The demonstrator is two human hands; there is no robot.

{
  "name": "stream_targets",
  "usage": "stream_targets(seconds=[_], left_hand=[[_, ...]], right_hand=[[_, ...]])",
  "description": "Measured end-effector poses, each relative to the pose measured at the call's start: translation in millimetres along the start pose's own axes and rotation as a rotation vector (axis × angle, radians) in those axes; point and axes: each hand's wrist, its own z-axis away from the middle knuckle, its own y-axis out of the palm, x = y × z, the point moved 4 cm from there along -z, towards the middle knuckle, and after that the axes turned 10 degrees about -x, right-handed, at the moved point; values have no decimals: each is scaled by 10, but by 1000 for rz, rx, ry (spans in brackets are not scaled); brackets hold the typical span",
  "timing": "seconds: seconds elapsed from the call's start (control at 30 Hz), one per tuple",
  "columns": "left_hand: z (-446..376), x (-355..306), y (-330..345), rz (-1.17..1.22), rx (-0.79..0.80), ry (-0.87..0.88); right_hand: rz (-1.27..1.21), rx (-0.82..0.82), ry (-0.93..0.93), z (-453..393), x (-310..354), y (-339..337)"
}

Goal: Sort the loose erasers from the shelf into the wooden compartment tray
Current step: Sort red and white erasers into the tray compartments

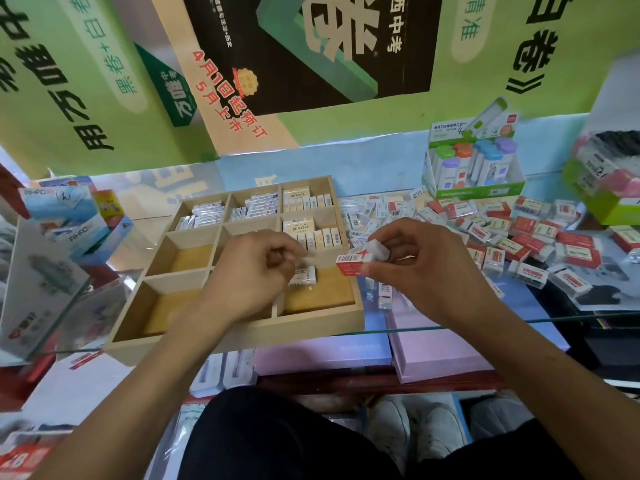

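Just off the right edge of the wooden tray [242, 336], the right hand [420, 271] pinches a red-sleeved eraser [356, 262], long axis pointing left toward the near-right compartment. The left hand [249, 271], nearer that compartment, curls over it, pinching 1 small white eraser [304, 274]. The loose pile [519, 233] lies rightward.

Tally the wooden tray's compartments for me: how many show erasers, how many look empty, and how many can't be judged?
Wooden tray compartments showing erasers: 5
Seen empty: 2
Mostly covered by the left hand and forearm, cannot tell: 2
Total: 9
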Motion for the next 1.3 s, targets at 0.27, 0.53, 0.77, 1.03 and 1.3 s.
stream_targets(seconds=[0.27, 0.53, 0.77, 1.03, 1.3], left_hand=[[46, -187, 61, 321, 89, -64], [51, -130, 184, -70, 13, 120], [-23, -157, 361, -123, 115, 142], [-31, -140, 377, -139, 76, 146], [10, -186, 324, -214, 20, 232]], right_hand=[[-187, 7, 114, -8, 10, 189], [-36, -131, 103, -30, -61, -14], [-19, -129, 58, -2, -44, -35], [-2, -83, 28, 19, -13, 13], [3, -88, 13, 56, -4, 2]])
